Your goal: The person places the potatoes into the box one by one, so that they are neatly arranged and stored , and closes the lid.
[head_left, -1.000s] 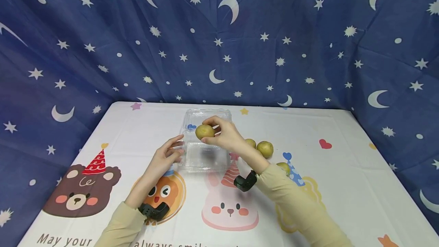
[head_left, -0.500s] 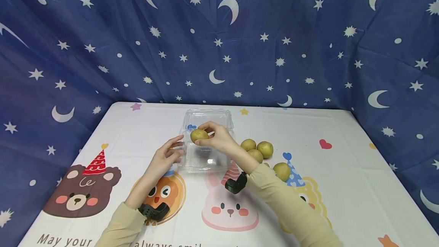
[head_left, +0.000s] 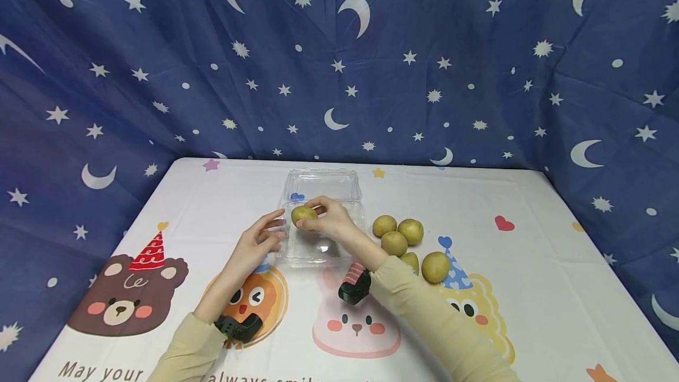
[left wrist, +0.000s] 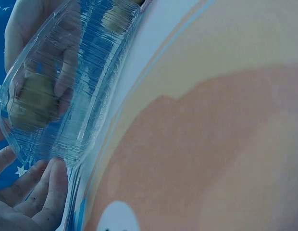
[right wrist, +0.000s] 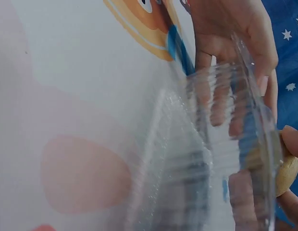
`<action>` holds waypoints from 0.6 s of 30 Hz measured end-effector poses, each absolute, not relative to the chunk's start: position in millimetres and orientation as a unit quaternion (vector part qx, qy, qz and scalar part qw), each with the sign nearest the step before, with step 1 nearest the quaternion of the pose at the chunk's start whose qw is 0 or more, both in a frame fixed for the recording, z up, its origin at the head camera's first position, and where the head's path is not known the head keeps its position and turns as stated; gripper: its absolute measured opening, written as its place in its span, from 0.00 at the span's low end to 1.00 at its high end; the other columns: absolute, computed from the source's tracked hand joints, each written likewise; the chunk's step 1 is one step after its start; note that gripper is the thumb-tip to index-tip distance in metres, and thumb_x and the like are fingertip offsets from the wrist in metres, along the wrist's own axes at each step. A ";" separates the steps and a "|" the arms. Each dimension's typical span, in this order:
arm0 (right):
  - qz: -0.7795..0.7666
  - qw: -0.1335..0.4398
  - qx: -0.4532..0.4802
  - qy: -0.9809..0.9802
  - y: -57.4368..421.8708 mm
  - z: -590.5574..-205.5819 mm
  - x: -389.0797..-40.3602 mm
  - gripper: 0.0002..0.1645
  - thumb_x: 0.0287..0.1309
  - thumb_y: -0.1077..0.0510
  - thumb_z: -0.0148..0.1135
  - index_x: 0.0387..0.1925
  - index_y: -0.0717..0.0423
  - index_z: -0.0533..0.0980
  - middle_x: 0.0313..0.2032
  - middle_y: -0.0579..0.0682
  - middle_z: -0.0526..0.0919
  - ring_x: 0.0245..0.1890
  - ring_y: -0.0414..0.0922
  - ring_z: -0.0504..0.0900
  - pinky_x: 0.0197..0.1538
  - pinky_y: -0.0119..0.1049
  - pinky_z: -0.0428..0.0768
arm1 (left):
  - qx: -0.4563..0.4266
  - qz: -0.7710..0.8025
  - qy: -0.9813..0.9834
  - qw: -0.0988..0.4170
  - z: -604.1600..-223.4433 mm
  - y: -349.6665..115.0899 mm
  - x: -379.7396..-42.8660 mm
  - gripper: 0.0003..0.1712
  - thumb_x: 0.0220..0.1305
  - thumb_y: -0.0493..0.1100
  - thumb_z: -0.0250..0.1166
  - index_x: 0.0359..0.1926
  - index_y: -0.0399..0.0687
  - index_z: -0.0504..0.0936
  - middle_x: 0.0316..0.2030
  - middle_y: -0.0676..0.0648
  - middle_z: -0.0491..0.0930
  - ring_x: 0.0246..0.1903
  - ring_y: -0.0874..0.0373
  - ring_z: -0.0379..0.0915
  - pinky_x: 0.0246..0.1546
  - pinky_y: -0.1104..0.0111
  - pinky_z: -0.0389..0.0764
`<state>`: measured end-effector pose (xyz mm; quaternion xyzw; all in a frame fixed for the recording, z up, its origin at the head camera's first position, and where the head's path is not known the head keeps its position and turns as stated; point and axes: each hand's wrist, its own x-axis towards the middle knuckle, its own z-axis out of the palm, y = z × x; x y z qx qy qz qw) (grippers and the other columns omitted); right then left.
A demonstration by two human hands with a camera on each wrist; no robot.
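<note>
A round olive-yellow potato is pinched between the thumb and fingers of my right hand, at the left part of the clear plastic clamshell box. In the left wrist view that potato shows through the ribbed box wall, low within it. The box lid is folded back, away from me. My left hand has its fingers lightly bent, with fingertips against the box's left side. From the right wrist, its fingers show through the clear plastic.
Several more potatoes lie in a loose group on the table to the right of the box, with one nearest me. A white cloth with cartoon animals covers the table. A dark blue starry curtain stands behind.
My right hand has moved left and down into the box with the potato. The group of potatoes has come out from behind the right arm. My left hand has stayed still.
</note>
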<state>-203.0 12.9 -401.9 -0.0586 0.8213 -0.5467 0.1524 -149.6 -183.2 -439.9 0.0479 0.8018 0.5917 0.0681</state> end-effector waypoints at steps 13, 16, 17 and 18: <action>-0.622 0.180 0.036 0.761 -1.9 -416.1 -198.0 0.29 0.47 0.60 0.73 0.52 0.64 0.74 0.45 0.61 0.82 0.30 0.43 0.82 0.38 0.34 0.84 | 0.054 0.599 0.796 0.069 -442.0 -183.6 -150.6 0.30 0.70 0.37 0.53 0.71 0.54 0.62 0.64 0.36 0.69 0.58 0.41 0.72 0.45 0.72 0.80; -0.644 0.182 0.060 0.740 -5.2 -418.7 -197.4 0.27 0.47 0.61 0.73 0.50 0.65 0.75 0.43 0.59 0.81 0.28 0.41 0.80 0.37 0.32 0.84 | 0.056 0.602 0.794 0.069 -441.8 -183.8 -150.4 0.30 0.70 0.37 0.53 0.71 0.53 0.62 0.64 0.35 0.68 0.58 0.41 0.72 0.45 0.74 0.80; -0.651 0.183 0.066 0.734 -6.1 -419.5 -197.2 0.27 0.47 0.61 0.73 0.49 0.65 0.75 0.43 0.59 0.80 0.27 0.40 0.80 0.37 0.32 0.84 | 0.056 0.602 0.794 0.069 -441.7 -183.7 -150.4 0.30 0.70 0.37 0.53 0.71 0.53 0.62 0.64 0.35 0.68 0.58 0.41 0.72 0.45 0.74 0.80; -0.656 0.183 0.070 0.729 -7.0 -419.8 -197.1 0.27 0.47 0.61 0.73 0.49 0.65 0.75 0.42 0.58 0.79 0.27 0.40 0.79 0.37 0.31 0.84 | 0.055 0.601 0.794 0.069 -441.7 -183.7 -150.5 0.30 0.70 0.36 0.53 0.71 0.53 0.62 0.64 0.35 0.68 0.58 0.41 0.72 0.45 0.74 0.80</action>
